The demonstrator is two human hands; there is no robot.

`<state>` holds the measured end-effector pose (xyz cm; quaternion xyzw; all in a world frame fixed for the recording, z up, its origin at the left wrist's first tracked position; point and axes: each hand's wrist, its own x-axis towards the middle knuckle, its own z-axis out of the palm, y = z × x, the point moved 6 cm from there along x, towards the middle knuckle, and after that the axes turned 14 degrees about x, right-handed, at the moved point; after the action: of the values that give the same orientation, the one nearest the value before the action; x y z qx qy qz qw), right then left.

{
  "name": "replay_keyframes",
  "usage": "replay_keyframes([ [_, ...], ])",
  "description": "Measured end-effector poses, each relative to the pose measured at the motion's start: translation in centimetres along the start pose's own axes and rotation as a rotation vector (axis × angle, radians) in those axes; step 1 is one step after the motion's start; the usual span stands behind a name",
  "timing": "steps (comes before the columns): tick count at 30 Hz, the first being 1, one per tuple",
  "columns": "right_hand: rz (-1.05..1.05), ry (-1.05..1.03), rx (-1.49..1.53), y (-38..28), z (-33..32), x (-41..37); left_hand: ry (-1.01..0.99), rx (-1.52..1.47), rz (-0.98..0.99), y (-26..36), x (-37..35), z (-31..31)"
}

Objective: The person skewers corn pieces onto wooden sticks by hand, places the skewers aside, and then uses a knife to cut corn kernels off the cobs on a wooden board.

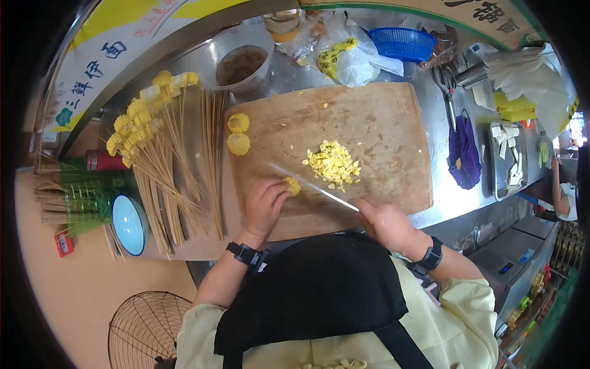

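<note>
My left hand is closed on a short piece of corn cob at the lower left of the wooden cutting board. In my right hand is the handle of a knife. Its blade points up and left, passing right by the corn piece. A heap of cut yellow corn bits lies at the board's middle, just beyond the blade. Two more corn pieces sit near the board's left edge.
Skewered corn pieces and bare wooden skewers lie left of the board. A tub of brown contents, plastic bags and a blue basket stand behind. Scissors, a purple cloth and a metal tray lie right.
</note>
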<state>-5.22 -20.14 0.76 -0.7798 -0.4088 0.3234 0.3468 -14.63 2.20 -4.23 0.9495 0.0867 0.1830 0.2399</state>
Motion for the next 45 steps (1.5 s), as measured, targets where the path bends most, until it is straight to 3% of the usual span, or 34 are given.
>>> replay_keyframes([
  [12, -0.157, -0.016, -0.388, -2.8, 1.6, 0.3, 0.053, 0.092, 0.037, -1.1, -1.1, 0.6],
  [45, -0.06, -0.14, -0.255, -1.8, 3.8, 4.7, 0.048, 0.001, 0.031, -0.7, 0.3, -0.1],
])
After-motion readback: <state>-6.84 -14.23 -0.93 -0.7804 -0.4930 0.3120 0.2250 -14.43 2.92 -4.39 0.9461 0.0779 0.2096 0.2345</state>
